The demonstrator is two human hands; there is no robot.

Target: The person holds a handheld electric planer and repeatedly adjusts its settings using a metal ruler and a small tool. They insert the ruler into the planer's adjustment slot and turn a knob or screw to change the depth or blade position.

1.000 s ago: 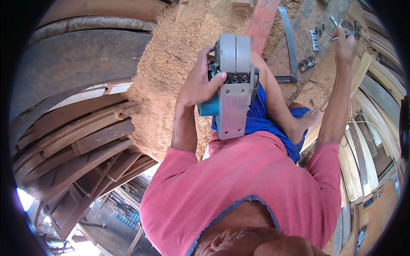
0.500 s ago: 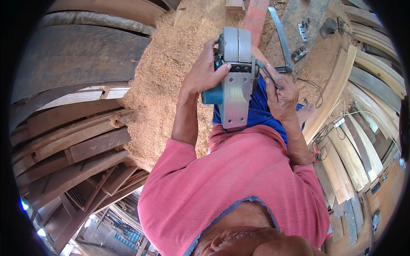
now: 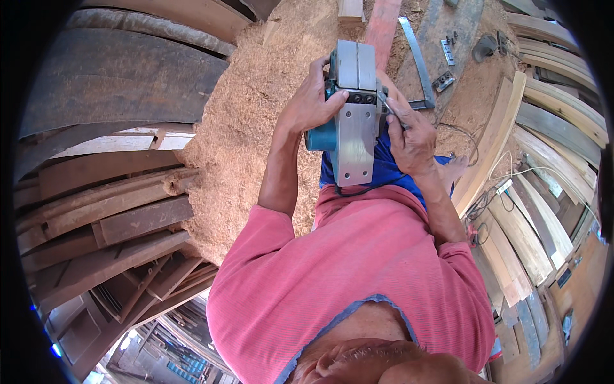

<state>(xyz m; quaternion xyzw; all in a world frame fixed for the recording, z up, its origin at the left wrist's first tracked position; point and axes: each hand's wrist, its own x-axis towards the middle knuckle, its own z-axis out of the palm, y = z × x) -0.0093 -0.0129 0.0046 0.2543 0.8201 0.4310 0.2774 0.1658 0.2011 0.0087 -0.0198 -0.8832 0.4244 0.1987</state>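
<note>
An electric planer (image 3: 355, 128) with a teal body lies upside down on my lap, its grey metal sole facing up. My left hand (image 3: 310, 105) grips its left side, thumb on the sole near the blade slot. My right hand (image 3: 412, 137) rests against the planer's right side. It pinches a thin metal tool (image 3: 385, 102) whose tip points at the blade slot. A black cord (image 3: 364, 187) runs out from under the planer across my blue shorts.
A big heap of sawdust (image 3: 256, 96) covers the floor ahead and to the left. A metal square (image 3: 419, 64) and small metal parts (image 3: 444, 80) lie beyond the planer. Dark planks (image 3: 115, 211) are stacked on the left and pale curved boards (image 3: 531, 211) on the right.
My right hand was stretched out to the far right by the small metal parts. It has come back to the planer with a thin tool. The left hand kept hold of the planer.
</note>
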